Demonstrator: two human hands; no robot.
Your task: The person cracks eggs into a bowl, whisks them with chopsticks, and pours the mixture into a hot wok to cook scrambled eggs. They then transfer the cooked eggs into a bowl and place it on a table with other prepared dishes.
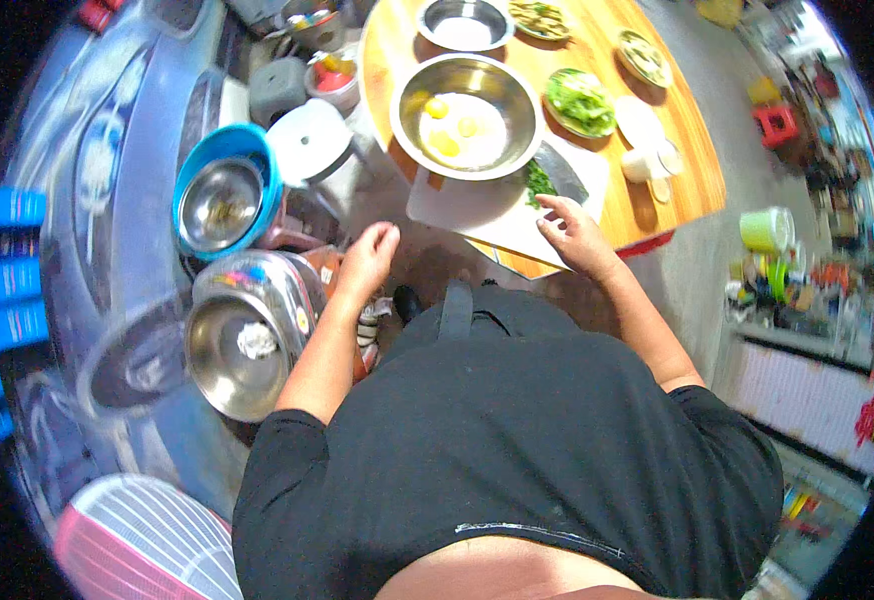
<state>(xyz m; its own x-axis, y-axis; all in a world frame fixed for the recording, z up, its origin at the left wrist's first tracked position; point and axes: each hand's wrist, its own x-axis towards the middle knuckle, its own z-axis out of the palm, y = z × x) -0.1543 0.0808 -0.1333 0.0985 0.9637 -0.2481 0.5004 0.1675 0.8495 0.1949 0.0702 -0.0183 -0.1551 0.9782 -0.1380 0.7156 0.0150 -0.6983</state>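
My right hand (575, 238) hovers at the near edge of a white cutting board (477, 212), open, with thumb and fingers apart and nothing between them. Just beyond its fingertips lie chopped greens (539, 182), beside a wide dark blade (563, 170) flat on the board. My left hand (372, 258) is held off the table's near left side, its fingers drawn together; nothing shows in it. A large steel bowl (519, 105) stands behind the board, holding several raw eggs (447, 145) with whole yolks.
On the wooden table (692, 150) are a smaller steel bowl (465, 45), a plate of leafy greens (581, 100), a dish of pale slices (644, 60) and a white jar (647, 163). At left stand a white stool (309, 138), a blue basin (189, 165) and a steel pot (222, 370).
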